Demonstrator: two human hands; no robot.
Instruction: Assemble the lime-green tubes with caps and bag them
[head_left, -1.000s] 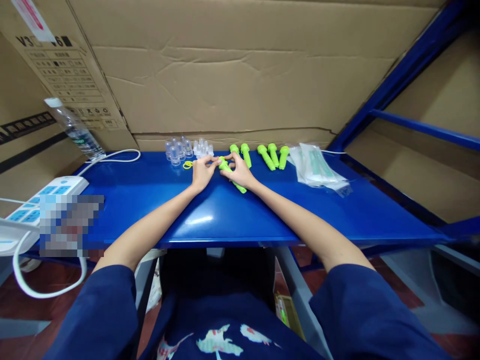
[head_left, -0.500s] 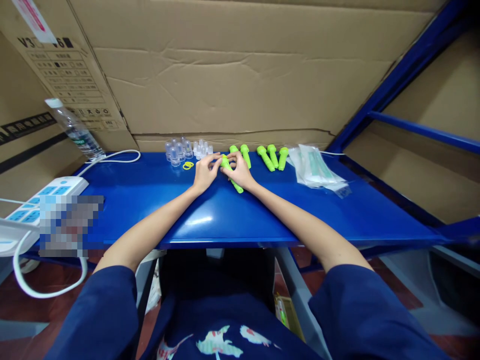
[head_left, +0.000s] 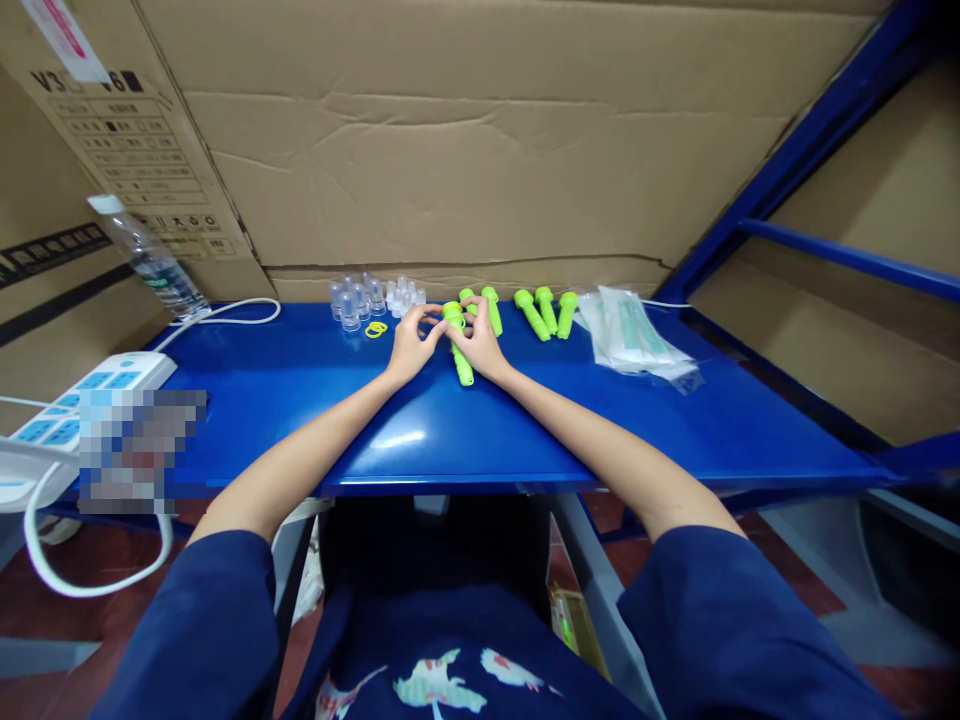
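Between my two hands is a lime-green flashlight-shaped body (head_left: 462,366), its wide head away from me and its tail toward me. The fingers of my left hand (head_left: 412,346) close on the head from the left. My right hand (head_left: 482,341) grips it from the right, thumb along the body. A yellow band shows at the head's rim. Just behind my right hand lie two more green flashlight bodies (head_left: 492,310). Left of my left hand are yellow rings (head_left: 376,329), clear plastic caps (head_left: 351,308) and smaller clear pieces (head_left: 403,294).
Several green flashlight bodies (head_left: 545,312) and clear plastic bags (head_left: 628,335) lie to the right on the blue table (head_left: 300,430). A power strip (head_left: 82,405) with white cables is at the left, near a water bottle (head_left: 161,270). Cardboard (head_left: 487,180) walls the back.
The green flashlight body has turned between my hands: its tail has swung left and it points more directly toward me. My right fingers have shifted around its head.
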